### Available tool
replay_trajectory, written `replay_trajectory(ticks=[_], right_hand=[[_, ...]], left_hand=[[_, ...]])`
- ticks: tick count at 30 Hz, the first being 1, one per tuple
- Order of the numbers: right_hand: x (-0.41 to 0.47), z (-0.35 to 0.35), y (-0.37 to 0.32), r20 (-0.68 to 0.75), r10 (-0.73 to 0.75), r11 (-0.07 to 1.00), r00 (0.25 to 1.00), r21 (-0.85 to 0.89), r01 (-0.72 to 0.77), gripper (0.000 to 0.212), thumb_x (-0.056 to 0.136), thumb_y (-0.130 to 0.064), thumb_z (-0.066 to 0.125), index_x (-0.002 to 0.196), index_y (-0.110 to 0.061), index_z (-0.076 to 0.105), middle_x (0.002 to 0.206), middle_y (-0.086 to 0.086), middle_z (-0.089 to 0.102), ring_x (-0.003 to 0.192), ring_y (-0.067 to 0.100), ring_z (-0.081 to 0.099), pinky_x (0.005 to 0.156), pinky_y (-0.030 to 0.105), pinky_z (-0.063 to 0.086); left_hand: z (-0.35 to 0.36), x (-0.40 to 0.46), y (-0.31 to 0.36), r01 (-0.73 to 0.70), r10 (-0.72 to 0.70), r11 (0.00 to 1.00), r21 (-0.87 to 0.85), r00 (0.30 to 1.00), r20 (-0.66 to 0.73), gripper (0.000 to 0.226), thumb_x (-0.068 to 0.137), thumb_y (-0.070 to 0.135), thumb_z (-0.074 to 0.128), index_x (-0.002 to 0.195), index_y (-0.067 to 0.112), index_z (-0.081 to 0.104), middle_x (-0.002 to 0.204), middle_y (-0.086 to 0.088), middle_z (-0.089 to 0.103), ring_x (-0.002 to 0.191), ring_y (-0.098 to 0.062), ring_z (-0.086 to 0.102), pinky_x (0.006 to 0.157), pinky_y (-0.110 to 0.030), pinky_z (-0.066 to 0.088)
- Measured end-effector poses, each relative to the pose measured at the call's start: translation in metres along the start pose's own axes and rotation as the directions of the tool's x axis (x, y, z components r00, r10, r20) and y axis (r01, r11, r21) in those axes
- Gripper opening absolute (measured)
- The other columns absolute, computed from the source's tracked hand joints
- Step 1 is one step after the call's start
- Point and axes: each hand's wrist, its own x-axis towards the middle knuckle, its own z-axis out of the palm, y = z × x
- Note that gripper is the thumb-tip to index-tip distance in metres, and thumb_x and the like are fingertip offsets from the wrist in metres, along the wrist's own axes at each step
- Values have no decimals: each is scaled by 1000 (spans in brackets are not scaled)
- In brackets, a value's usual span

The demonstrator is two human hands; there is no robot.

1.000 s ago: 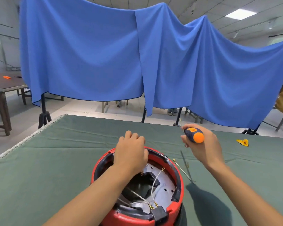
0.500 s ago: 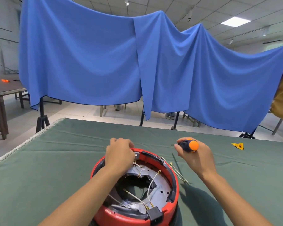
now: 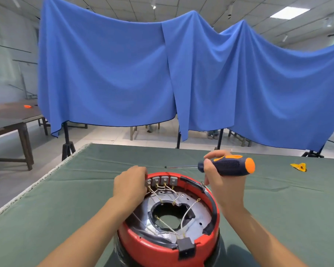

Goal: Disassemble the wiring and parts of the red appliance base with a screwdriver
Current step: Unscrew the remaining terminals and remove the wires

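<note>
The red appliance base lies upside down on the green table near me, its silver plate and white wires exposed. A row of grey terminal blocks lines its far inner wall. My left hand grips the far left rim beside those blocks. My right hand holds a dark blue and orange screwdriver above the far right rim. The screwdriver lies level, its shaft pointing left over the table and clear of the base.
A green cloth covers the table. A small yellow part lies at its far right. A blue curtain hangs on stands behind the table. A wooden table stands at the left.
My right hand has turned the screwdriver from tip-down to level, pointing left. My left hand has slid from the middle of the far rim to its left side, uncovering the terminal blocks.
</note>
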Motion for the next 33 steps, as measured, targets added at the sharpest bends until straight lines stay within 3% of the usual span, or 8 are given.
replay_trajectory(ticks=[4, 8, 13, 18, 24, 33], right_hand=[[-3, -7, 6, 24, 46, 998, 999, 35, -46, 14, 71, -11, 59, 63, 0, 62, 54, 2, 58, 38, 12, 47, 42, 17, 37], [-1, -16, 4, -57, 59, 995, 997, 80, -55, 11, 68, -8, 55, 60, -6, 62, 46, 0, 55, 32, 12, 40, 37, 14, 31], [-2, -16, 2, -77, 75, 990, 994, 129, -64, 8, 65, -8, 56, 58, -3, 56, 51, -2, 60, 34, 9, 40, 37, 14, 31], [-9, -11, 8, -66, 73, 994, 995, 90, -67, 32, 56, -34, 62, 60, -2, 58, 52, -3, 59, 42, 7, 47, 45, 14, 37], [-14, -5, 6, -47, 14, 997, 999, 74, -10, 21, 60, -34, 60, 56, -12, 62, 47, -8, 57, 39, 2, 46, 44, 13, 36], [-13, -5, 9, -19, -6, 1000, 1000, 26, 7, 20, 60, -33, 59, 56, -13, 63, 47, -8, 58, 40, 3, 48, 44, 13, 37]], left_hand=[[-1, 19, -5, -137, 137, 991, -9, 990, 28, 26, 86, 21, 53, 107, 29, 65, 108, 5, 64, 103, -22, 58, 73, -31, 41], [1, 22, 3, 13, -15, 1000, 26, 996, 85, 23, 80, 22, 51, 99, 19, 64, 108, -4, 64, 104, -28, 55, 78, -34, 41], [18, 13, 24, -182, 182, 981, -66, 983, 7, 35, 92, 29, 45, 126, 25, 55, 123, -2, 56, 116, -24, 46, 92, -37, 39], [24, 18, 13, -210, 215, 968, -140, 976, 24, 43, 91, 17, 43, 130, 31, 54, 127, 2, 57, 118, -22, 50, 93, -38, 44], [27, 21, 10, -204, 214, 957, -206, 976, 30, 47, 88, 13, 45, 131, 31, 53, 130, 4, 56, 119, -21, 48, 96, -38, 42], [30, 26, 11, -198, 205, 968, -154, 978, 30, 35, 96, 32, 45, 131, 29, 51, 124, 1, 58, 116, -22, 45, 94, -37, 36]])
